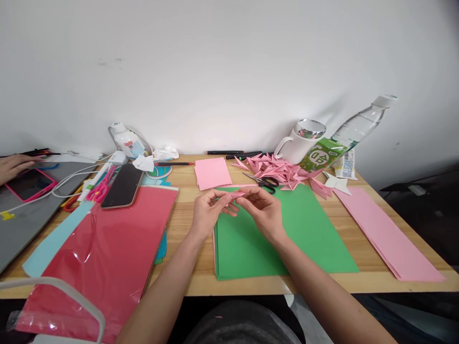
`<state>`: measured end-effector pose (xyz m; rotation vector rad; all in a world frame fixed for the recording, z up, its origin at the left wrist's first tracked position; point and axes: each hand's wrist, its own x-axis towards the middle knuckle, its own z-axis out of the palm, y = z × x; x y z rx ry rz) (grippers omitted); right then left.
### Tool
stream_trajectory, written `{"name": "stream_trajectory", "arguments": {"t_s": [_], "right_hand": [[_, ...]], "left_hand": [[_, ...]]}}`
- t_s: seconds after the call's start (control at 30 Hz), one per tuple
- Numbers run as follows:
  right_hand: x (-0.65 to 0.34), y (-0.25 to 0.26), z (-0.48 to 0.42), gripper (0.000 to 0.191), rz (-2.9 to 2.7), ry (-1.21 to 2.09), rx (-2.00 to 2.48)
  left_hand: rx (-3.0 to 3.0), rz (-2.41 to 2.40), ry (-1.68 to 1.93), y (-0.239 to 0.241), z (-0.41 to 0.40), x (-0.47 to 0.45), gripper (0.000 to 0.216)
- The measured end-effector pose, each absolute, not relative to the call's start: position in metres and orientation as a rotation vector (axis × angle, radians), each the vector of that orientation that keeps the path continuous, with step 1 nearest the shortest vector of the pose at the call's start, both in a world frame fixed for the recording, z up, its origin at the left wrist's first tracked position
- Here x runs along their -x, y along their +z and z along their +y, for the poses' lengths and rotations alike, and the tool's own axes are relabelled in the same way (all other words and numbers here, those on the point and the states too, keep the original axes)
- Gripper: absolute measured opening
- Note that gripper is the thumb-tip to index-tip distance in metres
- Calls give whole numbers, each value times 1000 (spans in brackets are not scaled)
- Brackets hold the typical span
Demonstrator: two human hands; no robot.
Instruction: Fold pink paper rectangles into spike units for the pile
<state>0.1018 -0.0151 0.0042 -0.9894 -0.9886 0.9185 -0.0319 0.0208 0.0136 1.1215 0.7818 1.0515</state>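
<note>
Between my two hands is a small folded piece of pink paper (234,195), held over the far left part of a green paper sheet (287,239). My left hand (214,208) pinches its left end between thumb and fingers. My right hand (261,208) grips the right end the same way. Fingers cover much of the fold, so its exact shape is hard to tell. Just beyond my hands lie a stack of square pink paper (213,173), black-handled scissors (268,184) and a heap of folded pink paper pieces (279,169).
At the right are a white mug (299,143), a green packet (322,155), a tilted water bottle (362,124) and pink paper strips (387,234). At the left lie a phone (122,186) and a red sheet pack (107,253). Another person's hand (16,167) rests far left.
</note>
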Motion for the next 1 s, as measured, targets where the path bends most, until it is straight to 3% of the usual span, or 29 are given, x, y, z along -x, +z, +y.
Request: {"name": "stream_trajectory", "arguments": {"t_s": [1.0], "right_hand": [[-105, 2, -16, 20, -1034, 863, 1106]], "left_hand": [[-1180, 744, 1000, 19, 19, 32, 26]]}}
